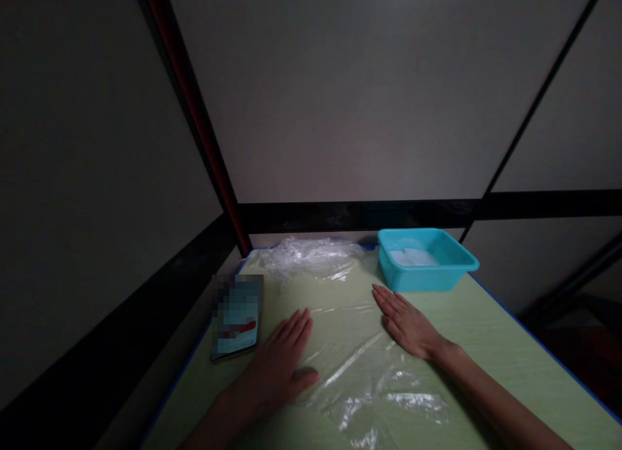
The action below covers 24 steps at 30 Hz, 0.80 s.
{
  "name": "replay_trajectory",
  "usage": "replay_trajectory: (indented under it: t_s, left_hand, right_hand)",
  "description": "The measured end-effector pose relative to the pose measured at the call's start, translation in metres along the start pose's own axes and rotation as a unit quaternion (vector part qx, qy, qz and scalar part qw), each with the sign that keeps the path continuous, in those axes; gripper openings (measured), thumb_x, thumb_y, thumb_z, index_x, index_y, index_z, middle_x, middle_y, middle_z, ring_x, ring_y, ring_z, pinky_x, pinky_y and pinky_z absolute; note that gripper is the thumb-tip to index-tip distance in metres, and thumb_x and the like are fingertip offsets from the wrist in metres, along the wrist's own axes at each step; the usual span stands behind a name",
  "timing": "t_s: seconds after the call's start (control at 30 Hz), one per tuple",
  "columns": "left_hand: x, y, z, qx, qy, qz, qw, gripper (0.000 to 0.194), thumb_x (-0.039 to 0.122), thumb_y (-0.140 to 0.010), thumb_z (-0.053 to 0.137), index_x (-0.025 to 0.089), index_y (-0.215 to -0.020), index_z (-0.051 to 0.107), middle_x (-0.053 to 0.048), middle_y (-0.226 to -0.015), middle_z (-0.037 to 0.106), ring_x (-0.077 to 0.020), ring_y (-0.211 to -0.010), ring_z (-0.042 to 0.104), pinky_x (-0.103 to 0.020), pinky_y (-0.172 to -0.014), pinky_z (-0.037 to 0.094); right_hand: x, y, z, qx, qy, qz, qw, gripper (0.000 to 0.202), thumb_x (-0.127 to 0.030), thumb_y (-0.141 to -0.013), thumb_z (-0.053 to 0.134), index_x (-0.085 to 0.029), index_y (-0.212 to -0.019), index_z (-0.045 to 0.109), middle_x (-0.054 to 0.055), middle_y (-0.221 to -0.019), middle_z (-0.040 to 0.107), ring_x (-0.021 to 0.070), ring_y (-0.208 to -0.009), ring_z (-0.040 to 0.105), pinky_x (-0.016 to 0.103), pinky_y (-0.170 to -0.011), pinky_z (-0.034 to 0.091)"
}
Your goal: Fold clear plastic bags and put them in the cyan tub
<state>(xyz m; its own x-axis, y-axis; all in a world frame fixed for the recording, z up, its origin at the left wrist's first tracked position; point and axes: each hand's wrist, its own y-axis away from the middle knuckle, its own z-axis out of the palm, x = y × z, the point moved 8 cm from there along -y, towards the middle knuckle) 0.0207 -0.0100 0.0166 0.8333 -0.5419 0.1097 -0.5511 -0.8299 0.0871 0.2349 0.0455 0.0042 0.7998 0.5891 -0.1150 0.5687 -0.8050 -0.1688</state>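
A clear plastic sheet or bag (350, 353) lies spread and wrinkled on the pale green table between my hands. My left hand (284, 356) is flat at its left side, fingers stretched forward and thumb out to the right. On the right edge of the plastic rests my right hand (405, 324), palm down with the fingers extended and close together. Neither hand grips anything. Creases and glossy highlights show in the plastic nearest me.
Bunched clear plastic (311, 256) sits along the back edge. A turquoise basin (422, 278) with white contents (413, 257) stands at the back right. Left of my left hand lies a phone-like device (243, 337), partly pixelated. Pale wall panels (350, 113) rise behind the table (500, 353).
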Motion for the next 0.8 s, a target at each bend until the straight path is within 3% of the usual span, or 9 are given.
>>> replay_trajectory:
  t_s: [0.07,0.13,0.27,0.37,0.43,0.57,0.8]
  left_hand:
    - [-0.006,0.001,-0.007,0.009,-0.004,-0.037,0.999,0.07,0.049,-0.08,0.04,0.009,-0.134,0.018,-0.012,-0.141,0.011,-0.0238,-0.129,0.009,-0.039,-0.104,0.017]
    - [0.001,-0.006,-0.019,0.032,-0.006,-0.046,0.998,0.066,0.05,-0.083,0.033,0.007,-0.133,0.02,-0.014,-0.14,0.012,-0.0239,-0.129,0.011,-0.039,-0.103,0.018]
    - [0.054,-0.04,-0.036,0.074,0.002,0.045,0.996,0.062,0.047,-0.085,0.03,0.007,-0.132,0.021,-0.013,-0.14,0.015,-0.0206,-0.129,0.009,-0.035,-0.105,0.016]
    - [0.089,-0.071,-0.028,0.091,0.019,0.086,0.992,0.057,0.039,-0.087,0.027,0.006,-0.132,0.018,-0.013,-0.14,0.014,-0.0197,-0.129,0.006,-0.033,-0.106,0.014]
    - [0.098,-0.087,-0.015,0.097,0.031,0.079,0.992,0.057,0.038,-0.088,0.025,0.004,-0.132,0.017,-0.014,-0.14,0.013,-0.021,-0.129,0.007,-0.034,-0.106,0.014]
    - [0.091,-0.099,0.004,0.102,0.033,0.051,0.993,0.058,0.042,-0.088,0.021,0.005,-0.132,0.02,-0.013,-0.14,0.016,-0.0217,-0.129,0.008,-0.036,-0.106,0.014]
    - [0.051,-0.075,0.0,0.098,0.005,0.03,0.995,0.057,0.046,-0.087,0.025,0.013,-0.134,0.018,-0.008,-0.141,0.017,-0.0179,-0.129,0.01,-0.035,-0.105,0.015]
  right_hand:
    - [0.0,0.0,0.0,0.001,-0.002,-0.002,1.0,0.051,-0.029,-0.088,0.024,-0.01,-0.135,0.018,0.008,-0.14,0.016,0.0181,-0.128,0.014,0.038,-0.103,0.021]
    - [0.0,0.0,0.0,-0.003,0.0,-0.001,1.0,0.051,-0.029,-0.088,0.024,-0.009,-0.134,0.019,0.008,-0.14,0.016,0.0181,-0.128,0.015,0.038,-0.103,0.021]
    - [0.0,-0.001,-0.001,0.003,-0.002,0.006,1.0,0.051,-0.029,-0.088,0.024,-0.009,-0.134,0.021,0.009,-0.139,0.018,0.0182,-0.128,0.016,0.038,-0.103,0.021]
    - [0.0,-0.001,-0.001,0.003,-0.005,0.01,1.0,0.05,-0.029,-0.087,0.025,-0.01,-0.134,0.022,0.009,-0.139,0.019,0.0178,-0.127,0.017,0.038,-0.103,0.021]
    - [-0.001,-0.002,-0.001,-0.001,-0.006,0.011,1.0,0.05,-0.029,-0.087,0.025,-0.009,-0.133,0.023,0.009,-0.139,0.019,0.0175,-0.127,0.017,0.037,-0.103,0.021]
    - [0.0,-0.002,0.001,-0.008,-0.002,0.007,1.0,0.051,-0.029,-0.087,0.026,-0.008,-0.134,0.021,0.01,-0.139,0.017,0.0176,-0.128,0.016,0.037,-0.103,0.021]
    - [0.001,0.0,0.002,0.012,0.001,-0.007,1.0,0.05,-0.028,-0.088,0.025,-0.01,-0.134,0.02,0.009,-0.14,0.017,0.0184,-0.128,0.015,0.038,-0.103,0.021]
